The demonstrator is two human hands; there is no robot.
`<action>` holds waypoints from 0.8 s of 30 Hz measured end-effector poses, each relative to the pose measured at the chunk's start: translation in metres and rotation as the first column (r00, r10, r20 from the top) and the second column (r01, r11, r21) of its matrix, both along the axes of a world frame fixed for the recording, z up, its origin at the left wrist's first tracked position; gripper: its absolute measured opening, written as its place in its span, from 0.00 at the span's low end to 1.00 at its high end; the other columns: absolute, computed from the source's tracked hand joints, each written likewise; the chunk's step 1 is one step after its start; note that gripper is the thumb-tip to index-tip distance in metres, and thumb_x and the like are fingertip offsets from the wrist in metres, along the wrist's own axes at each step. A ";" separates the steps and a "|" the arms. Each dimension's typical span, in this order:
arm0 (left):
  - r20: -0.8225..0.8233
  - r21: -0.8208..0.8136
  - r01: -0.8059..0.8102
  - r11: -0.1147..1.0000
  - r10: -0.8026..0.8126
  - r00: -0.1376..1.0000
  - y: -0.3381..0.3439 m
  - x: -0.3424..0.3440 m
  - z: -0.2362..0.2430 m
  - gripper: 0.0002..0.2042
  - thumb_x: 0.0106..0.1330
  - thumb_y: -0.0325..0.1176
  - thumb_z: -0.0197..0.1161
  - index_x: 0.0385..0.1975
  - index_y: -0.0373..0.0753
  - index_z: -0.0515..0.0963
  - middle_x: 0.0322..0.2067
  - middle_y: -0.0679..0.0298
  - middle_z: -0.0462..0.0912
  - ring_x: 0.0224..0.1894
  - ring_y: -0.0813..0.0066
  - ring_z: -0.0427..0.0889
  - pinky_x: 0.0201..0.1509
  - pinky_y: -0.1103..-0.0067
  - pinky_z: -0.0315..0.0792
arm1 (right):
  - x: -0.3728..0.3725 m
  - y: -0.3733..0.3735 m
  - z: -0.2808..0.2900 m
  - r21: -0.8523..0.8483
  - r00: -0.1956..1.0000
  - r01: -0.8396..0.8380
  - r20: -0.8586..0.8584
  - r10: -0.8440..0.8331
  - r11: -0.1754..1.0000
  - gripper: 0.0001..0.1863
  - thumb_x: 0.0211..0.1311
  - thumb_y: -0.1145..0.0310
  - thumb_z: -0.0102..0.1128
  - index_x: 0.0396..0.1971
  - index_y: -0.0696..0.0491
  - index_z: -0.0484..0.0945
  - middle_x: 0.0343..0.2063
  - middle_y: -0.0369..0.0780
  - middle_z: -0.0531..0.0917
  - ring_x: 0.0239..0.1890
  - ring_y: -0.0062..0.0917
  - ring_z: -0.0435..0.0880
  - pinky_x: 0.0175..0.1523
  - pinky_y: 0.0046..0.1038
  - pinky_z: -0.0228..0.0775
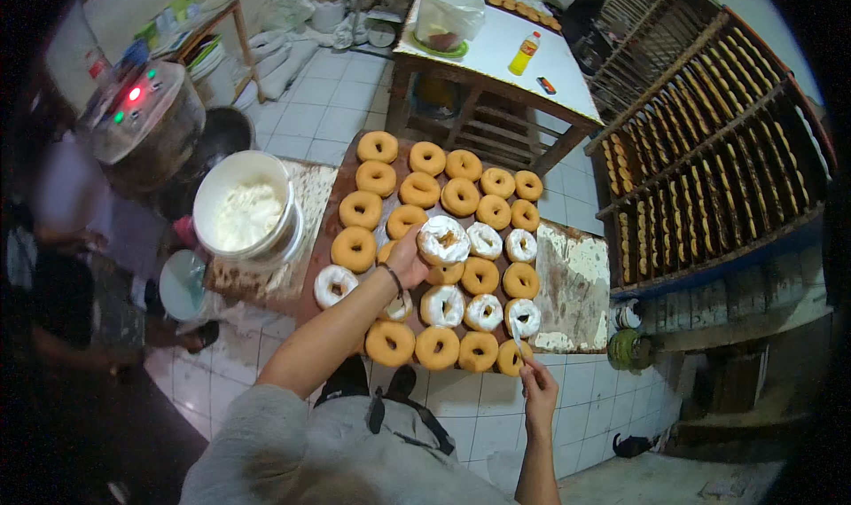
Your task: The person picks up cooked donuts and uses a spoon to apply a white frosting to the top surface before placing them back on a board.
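Note:
My left hand (406, 262) holds up a ring doughnut (433, 234) whose top is coated in white cream. In my right hand (538, 391), near the front right corner, is a thin spreading knife (517, 332); its tip is by a cream-topped doughnut (529, 308). Rows of ring doughnuts cover a brown board (330, 239). Most are plain golden ones (378, 140), while several in the front rows carry white cream. My left forearm partly hides doughnuts beneath it. To the left stands a white bucket (206, 226) with white cream (251, 211) inside.
A white-topped table (496, 22) beyond holds a bottle of yellow drink (525, 53) and a bagged tub (450, 17). At right rises a rack (691, 177) filled with baked pieces. A metal machine (146, 119) and another person (66, 266) are at left.

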State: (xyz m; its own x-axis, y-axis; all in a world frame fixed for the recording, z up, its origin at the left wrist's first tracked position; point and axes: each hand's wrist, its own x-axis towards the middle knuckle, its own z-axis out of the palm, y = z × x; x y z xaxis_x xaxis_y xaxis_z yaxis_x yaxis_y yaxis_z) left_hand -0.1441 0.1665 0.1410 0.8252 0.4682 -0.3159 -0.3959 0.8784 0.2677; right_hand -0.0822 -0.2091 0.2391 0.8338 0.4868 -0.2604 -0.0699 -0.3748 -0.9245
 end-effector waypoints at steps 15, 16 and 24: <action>-0.598 0.734 0.679 -0.013 0.461 0.656 0.112 -0.032 0.010 0.23 0.56 0.43 0.71 0.47 0.38 0.74 0.47 0.53 0.78 0.49 0.56 0.77 0.54 0.64 0.70 | -0.133 0.024 -0.030 -0.132 0.892 0.397 -0.177 -0.415 0.908 0.16 0.66 0.73 0.60 0.53 0.58 0.80 0.21 0.28 0.70 0.20 0.10 0.63 0.23 0.17 0.56; -0.571 0.812 0.570 0.124 0.371 0.733 0.115 -0.038 0.016 0.24 0.55 0.42 0.72 0.47 0.38 0.74 0.45 0.54 0.79 0.46 0.57 0.79 0.52 0.65 0.73 | -0.129 0.028 -0.028 -0.108 0.898 0.384 -0.187 -0.398 0.917 0.16 0.66 0.73 0.60 0.53 0.58 0.80 0.21 0.28 0.71 0.20 0.10 0.63 0.24 0.17 0.56; 0.356 0.080 0.049 0.996 -0.075 0.931 0.057 -0.209 0.103 0.29 0.70 0.47 0.59 0.65 0.37 0.64 0.62 0.53 0.72 0.64 0.59 0.73 0.66 0.56 0.71 | -0.093 0.067 -0.035 0.098 0.936 0.260 -0.272 -0.225 0.961 0.20 0.68 0.63 0.63 0.55 0.56 0.77 0.24 0.30 0.74 0.21 0.13 0.70 0.25 0.19 0.62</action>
